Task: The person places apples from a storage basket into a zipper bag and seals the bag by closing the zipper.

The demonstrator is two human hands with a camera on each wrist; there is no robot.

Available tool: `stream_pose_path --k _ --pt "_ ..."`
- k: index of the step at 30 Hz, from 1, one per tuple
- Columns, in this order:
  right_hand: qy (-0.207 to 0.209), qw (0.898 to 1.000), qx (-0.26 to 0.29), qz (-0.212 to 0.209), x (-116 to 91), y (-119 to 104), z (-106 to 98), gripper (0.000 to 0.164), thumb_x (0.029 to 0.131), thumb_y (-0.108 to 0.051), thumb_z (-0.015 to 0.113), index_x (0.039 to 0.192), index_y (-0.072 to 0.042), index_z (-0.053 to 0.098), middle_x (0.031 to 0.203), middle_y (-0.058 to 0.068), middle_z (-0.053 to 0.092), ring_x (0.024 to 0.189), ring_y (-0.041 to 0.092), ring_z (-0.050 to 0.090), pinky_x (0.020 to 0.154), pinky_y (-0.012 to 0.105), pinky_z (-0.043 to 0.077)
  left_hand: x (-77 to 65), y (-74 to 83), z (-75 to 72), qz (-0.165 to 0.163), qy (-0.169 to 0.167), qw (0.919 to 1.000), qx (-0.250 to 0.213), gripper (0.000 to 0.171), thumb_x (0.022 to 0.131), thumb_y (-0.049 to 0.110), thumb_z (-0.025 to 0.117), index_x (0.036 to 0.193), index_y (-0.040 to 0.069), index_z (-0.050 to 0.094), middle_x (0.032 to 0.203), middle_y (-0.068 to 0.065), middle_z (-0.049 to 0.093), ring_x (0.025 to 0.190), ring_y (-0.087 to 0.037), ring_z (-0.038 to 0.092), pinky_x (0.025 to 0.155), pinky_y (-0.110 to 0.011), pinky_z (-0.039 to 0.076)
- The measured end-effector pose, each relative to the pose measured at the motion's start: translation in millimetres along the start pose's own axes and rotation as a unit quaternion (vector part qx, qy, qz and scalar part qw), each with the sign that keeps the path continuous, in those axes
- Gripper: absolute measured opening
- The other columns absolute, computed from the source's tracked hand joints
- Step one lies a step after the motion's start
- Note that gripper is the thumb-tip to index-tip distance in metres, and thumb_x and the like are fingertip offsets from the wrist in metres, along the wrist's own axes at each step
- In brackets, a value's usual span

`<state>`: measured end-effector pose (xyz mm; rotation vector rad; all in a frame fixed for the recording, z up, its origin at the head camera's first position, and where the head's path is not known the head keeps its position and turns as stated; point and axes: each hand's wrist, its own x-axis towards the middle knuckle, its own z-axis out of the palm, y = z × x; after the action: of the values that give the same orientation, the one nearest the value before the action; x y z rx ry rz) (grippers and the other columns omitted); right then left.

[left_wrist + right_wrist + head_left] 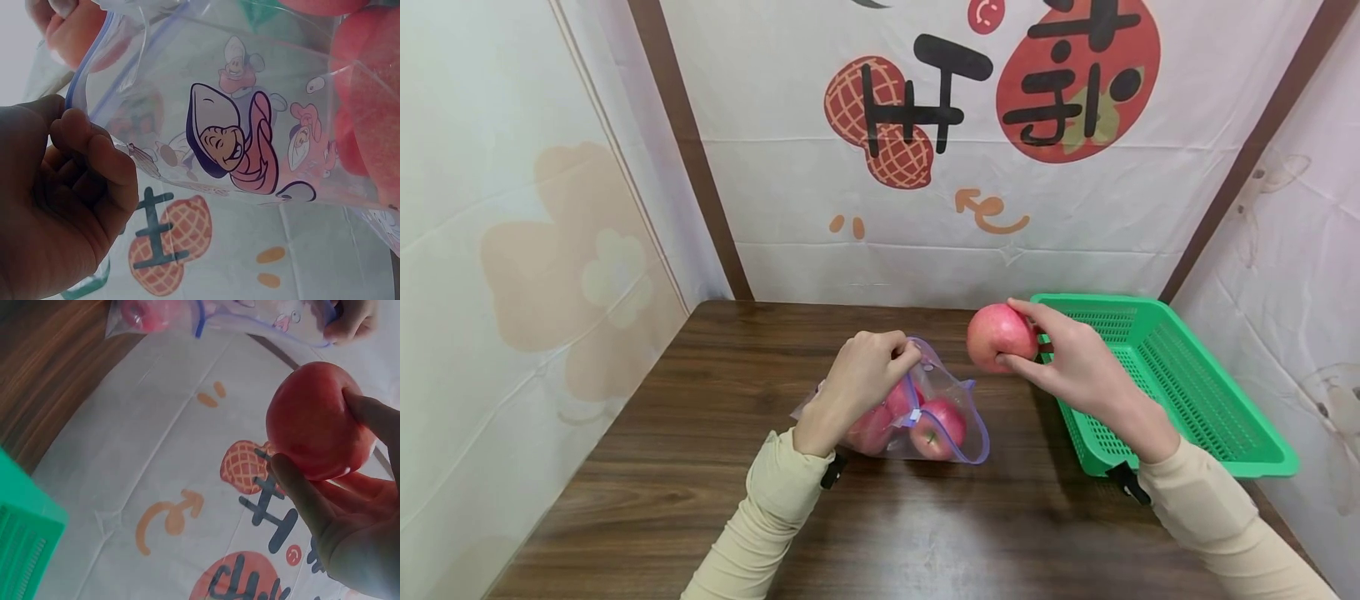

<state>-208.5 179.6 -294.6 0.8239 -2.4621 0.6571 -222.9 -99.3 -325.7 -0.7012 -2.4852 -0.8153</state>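
A clear zip bag (951, 387) with a purple-blue edge and printed cartoon figures (231, 137) lies on the table, its mouth spread. Inside it are several red apples (942, 429). My left hand (861, 375) pinches the bag's rim between thumb and curled fingers, as the left wrist view also shows. To the right of the bag, my right hand (1075, 358) grips another red apple (1000, 335) with thumb and fingers around its side. That apple is held up above the table, between the bag and the green basket (1232, 400).
The green plastic basket with slotted walls stands at the right of the dark wooden table (700, 417), under my right forearm. A white printed cloth (775, 167) hangs behind the table, with more cloth at both sides.
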Motion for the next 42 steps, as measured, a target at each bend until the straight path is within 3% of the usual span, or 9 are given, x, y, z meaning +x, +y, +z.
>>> stream_pose_path --k 6,13,18,23,29,33,38,42 --pt "-0.005 1.000 0.027 -0.011 -3.3 -12.6 7.1 0.071 0.074 -0.019 0.087 0.135 -0.002 0.056 0.117 0.010 0.066 0.088 0.016 0.066 0.072 0.035 0.059 -0.4 -0.7 1.2 -0.002 0.000 1.0000 -0.001 0.026 0.086 0.015 0.057 0.061 0.017 0.052 0.055 0.010 0.032 0.053 -0.005 0.028 0.048 -0.022 0.024" --pt "-0.037 0.995 0.087 -0.033 -3.7 -30.2 17.4 0.070 0.077 -0.021 0.085 0.138 -0.005 0.054 0.121 0.005 0.065 0.087 0.010 0.066 0.073 0.025 0.058 0.7 -1.8 1.6 -0.001 -0.001 1.0000 -0.001 0.027 0.087 0.015 0.058 0.061 0.016 0.052 0.055 0.009 0.033 0.053 -0.004 0.028 0.048 -0.022 0.024" --pt "-0.068 0.990 0.122 -0.014 -5.9 -38.6 29.6 0.071 0.080 -0.027 0.082 0.140 -0.007 0.051 0.116 0.001 0.066 0.087 0.009 0.067 0.072 0.023 0.058 0.0 -1.9 -0.9 -0.003 -0.007 1.0000 -0.002 0.028 0.089 0.016 0.058 0.061 0.015 0.053 0.055 0.009 0.034 0.052 -0.005 0.030 0.048 -0.021 0.025" --pt "-0.084 0.989 0.123 0.004 -6.7 -38.4 40.8 0.071 0.081 -0.030 0.081 0.141 -0.008 0.050 0.117 0.001 0.064 0.088 0.010 0.064 0.071 0.023 0.058 -2.0 -2.8 -2.4 -0.001 -0.010 0.9999 -0.004 0.028 0.090 0.016 0.057 0.062 0.015 0.054 0.055 0.009 0.034 0.053 -0.005 0.031 0.048 -0.021 0.026" --pt "-0.074 0.992 0.099 -0.007 -8.1 -38.8 50.7 0.070 0.081 -0.028 0.081 0.140 -0.007 0.050 0.125 0.004 0.060 0.097 0.013 0.062 0.072 0.026 0.059 -2.6 -2.3 -4.3 0.008 -0.005 0.9999 -0.007 0.026 0.088 0.015 0.057 0.063 0.015 0.055 0.055 0.009 0.034 0.053 -0.005 0.031 0.048 -0.021 0.027" --pt "-0.077 0.992 0.097 -0.005 -9.2 -40.5 58.5 0.069 0.082 -0.025 0.080 0.141 -0.008 0.050 0.129 0.004 0.054 0.102 0.015 0.062 0.072 0.023 0.058 -2.4 -1.0 -5.0 0.014 -0.001 0.9999 -0.002 0.023 0.087 0.014 0.058 0.063 0.016 0.055 0.055 0.009 0.036 0.054 -0.006 0.033 0.049 -0.022 0.028" --pt "-0.091 0.987 0.132 -0.001 -9.5 -43.6 66.8 0.070 0.083 -0.021 0.079 0.145 -0.012 0.046 0.134 0.006 0.045 0.105 0.018 0.064 0.076 0.022 0.057 -1.9 0.4 -6.6 0.020 0.000 0.9998 0.001 0.022 0.086 0.014 0.057 0.065 0.016 0.056 0.055 0.009 0.039 0.053 -0.007 0.035 0.050 -0.022 0.030" --pt "-0.107 0.979 0.170 -0.029 -9.7 -45.2 68.2 0.062 0.084 -0.018 0.078 0.139 -0.013 0.051 0.129 0.006 0.049 0.103 0.022 0.068 0.078 0.026 0.058 -0.9 0.7 -7.9 0.025 0.000 0.9997 -0.001 0.024 0.088 0.014 0.056 0.064 0.015 0.056 0.055 0.009 0.036 0.053 -0.006 0.032 0.049 -0.022 0.028"
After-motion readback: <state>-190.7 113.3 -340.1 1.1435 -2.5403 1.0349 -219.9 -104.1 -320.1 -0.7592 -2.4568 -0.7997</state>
